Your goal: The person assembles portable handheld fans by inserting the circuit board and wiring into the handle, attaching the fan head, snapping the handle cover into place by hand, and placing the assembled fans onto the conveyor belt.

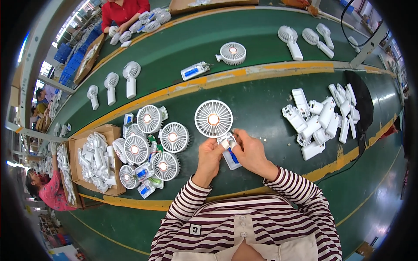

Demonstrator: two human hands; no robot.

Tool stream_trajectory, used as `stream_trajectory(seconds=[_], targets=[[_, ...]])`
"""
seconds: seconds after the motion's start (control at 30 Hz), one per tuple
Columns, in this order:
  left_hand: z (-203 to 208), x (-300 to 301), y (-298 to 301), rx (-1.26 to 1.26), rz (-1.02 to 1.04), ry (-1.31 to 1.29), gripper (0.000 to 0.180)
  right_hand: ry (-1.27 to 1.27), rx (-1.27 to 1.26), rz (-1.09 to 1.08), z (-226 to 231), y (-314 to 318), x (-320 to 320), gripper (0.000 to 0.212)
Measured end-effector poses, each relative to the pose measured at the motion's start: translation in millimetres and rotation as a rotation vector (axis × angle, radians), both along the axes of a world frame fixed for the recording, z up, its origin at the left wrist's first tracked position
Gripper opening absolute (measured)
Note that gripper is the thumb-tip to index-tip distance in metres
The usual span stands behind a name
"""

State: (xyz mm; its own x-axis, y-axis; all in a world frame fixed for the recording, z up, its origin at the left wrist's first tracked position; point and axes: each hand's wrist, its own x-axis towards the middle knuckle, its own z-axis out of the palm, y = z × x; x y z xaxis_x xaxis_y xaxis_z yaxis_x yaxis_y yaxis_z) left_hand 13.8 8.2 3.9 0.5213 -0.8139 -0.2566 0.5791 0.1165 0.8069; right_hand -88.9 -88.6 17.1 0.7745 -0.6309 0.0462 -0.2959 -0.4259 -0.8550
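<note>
White fan [213, 118]: where?

Right of clustered fans [135, 149], over the near counter [270, 108]; fingers of left hand [209, 158] and right hand [252, 153] pinch its neck piece [225, 140].

Risk?

Uneven pressing could skew that piece, straining the blue-celled handle [232, 160].

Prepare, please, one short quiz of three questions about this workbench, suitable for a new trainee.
1. True or false: the left hand and right hand are both at the white neck piece, below the round fan head.
2. What colour is the cylinder in the open white housing near the hands? A) red B) blue C) yellow
3. Complete: the pile of loose white casings lies on the person's ____ side.

Key: 1. true; 2. B; 3. right
</note>
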Motion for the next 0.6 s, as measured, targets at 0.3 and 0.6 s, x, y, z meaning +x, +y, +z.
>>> stream_trajectory(seconds=[0.3, 0.6], targets=[[-2.7, 10.7, 14.4, 0.172, 0.024, 0.107, 0.021, 0.276, -0.313, 0.275, 29.7, -67.8, 82.1, 0.023], [-15.8, 8.5, 17.7, 0.151, -0.079, 0.113, 0.024, 0.538, -0.733, 0.097, 5.8, -151.4, 212.4, 0.035]])
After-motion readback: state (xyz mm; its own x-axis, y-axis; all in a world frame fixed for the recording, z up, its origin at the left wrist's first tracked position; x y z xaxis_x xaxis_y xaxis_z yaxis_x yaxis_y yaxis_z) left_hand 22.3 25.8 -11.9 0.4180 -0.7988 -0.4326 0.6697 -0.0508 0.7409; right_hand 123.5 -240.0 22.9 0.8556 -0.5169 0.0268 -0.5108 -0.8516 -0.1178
